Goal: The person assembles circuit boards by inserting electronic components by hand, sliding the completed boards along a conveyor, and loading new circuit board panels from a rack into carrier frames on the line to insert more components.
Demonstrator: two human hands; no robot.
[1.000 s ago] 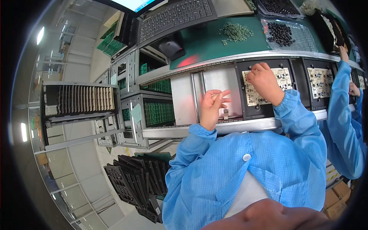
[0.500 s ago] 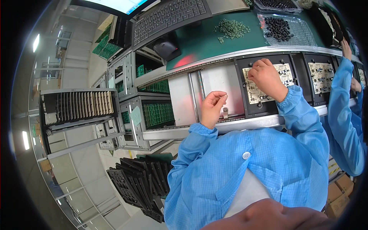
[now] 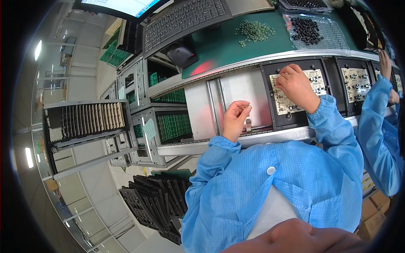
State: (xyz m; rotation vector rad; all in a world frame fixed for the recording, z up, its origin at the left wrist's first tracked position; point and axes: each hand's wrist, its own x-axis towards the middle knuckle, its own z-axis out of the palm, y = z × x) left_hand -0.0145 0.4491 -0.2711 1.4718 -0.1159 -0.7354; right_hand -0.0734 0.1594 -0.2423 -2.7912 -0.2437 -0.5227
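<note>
My right hand (image 3: 298, 87) reaches over a cream circuit board (image 3: 283, 104), its fingertips pinched close to the board's left part. What those fingers hold, if anything, is hidden by the hand. Several small dark parts stand on the board, which sits in a black carrier frame (image 3: 291, 121) on the conveyor. To the left, my left hand (image 3: 236, 122) hovers above the conveyor gap with thumb and forefinger brought together. Anything between them is too small to make out.
Green small parts (image 3: 255, 31) and a bag of black parts (image 3: 307, 31) lie on the green mat beyond the rail. A keyboard (image 3: 183, 25) and mouse (image 3: 180, 55) are far left. Another person's sleeve (image 3: 375, 122) is at right, near a second board (image 3: 357, 84).
The carrier frames with their boards have shifted slightly right along the conveyor. My right hand has moved slightly right with them; my left hand stays almost in place.
</note>
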